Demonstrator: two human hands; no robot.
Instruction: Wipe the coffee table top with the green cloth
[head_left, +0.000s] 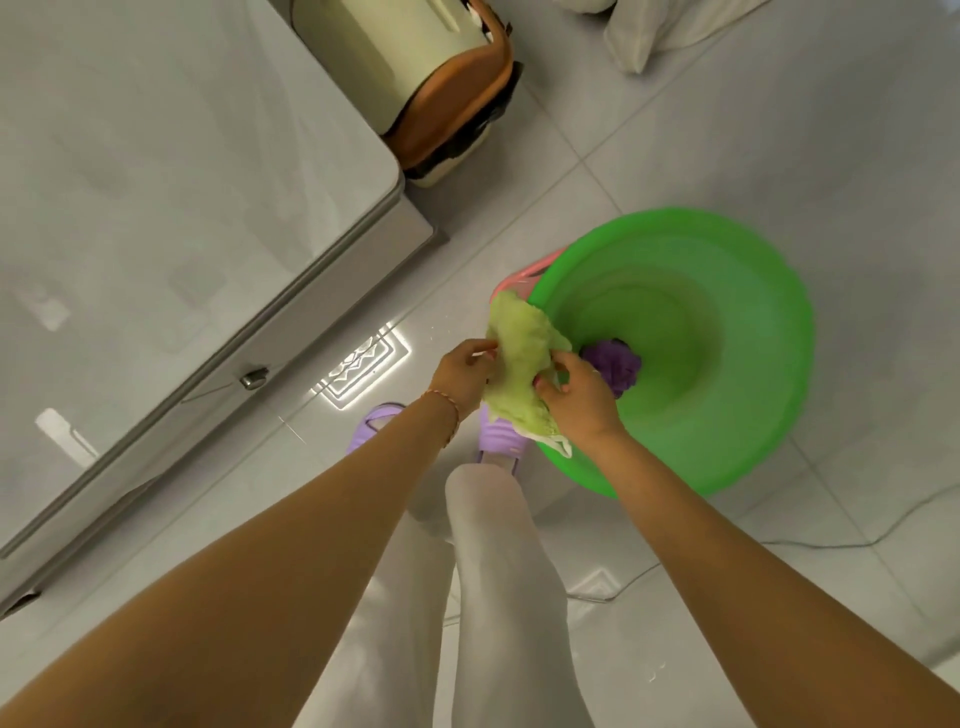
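Both hands hold the green cloth (519, 358) in the air above the tiled floor (727, 130), just at the near-left rim of the green basin (727, 415). The left hand (462, 371) pinches the cloth's left edge, and the right hand (576, 392) grips its right side with curled fingers. A purple cloth (615, 366) lies inside the basin, beside the right hand. The glossy grey bench (156, 208) stands to the left, apart from the cloth. Purple slippers (498, 436) show below the hands, and a beige and brown bag (436, 88) sits beyond the bench
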